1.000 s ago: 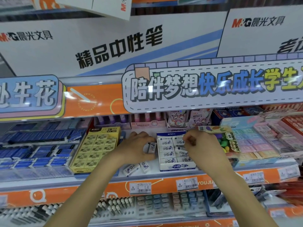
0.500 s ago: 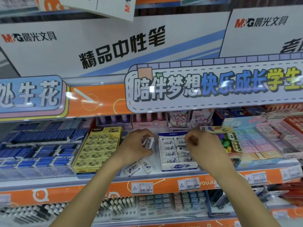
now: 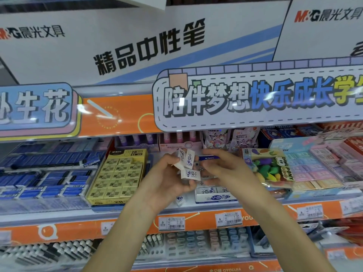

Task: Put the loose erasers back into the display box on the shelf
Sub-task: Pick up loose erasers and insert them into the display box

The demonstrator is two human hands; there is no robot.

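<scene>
Clutching several small white rectangular erasers (image 3: 188, 163), the left hand (image 3: 167, 181) grip stays clamped; right hand (image 3: 225, 169) fingers pinch beside them, above the white-and-blue cardboard display box (image 3: 215, 196) on the shelf (image 3: 137, 213).

Your left hand (image 3: 167, 181) has lifted off the shelf and now grips approx 3 white erasers (image 3: 187, 163), vs one before. Only one loose eraser (image 3: 179, 200) is left on the shelf. Your right hand (image 3: 225, 169) moved in beside them, over the display box (image 3: 215, 197).
</scene>
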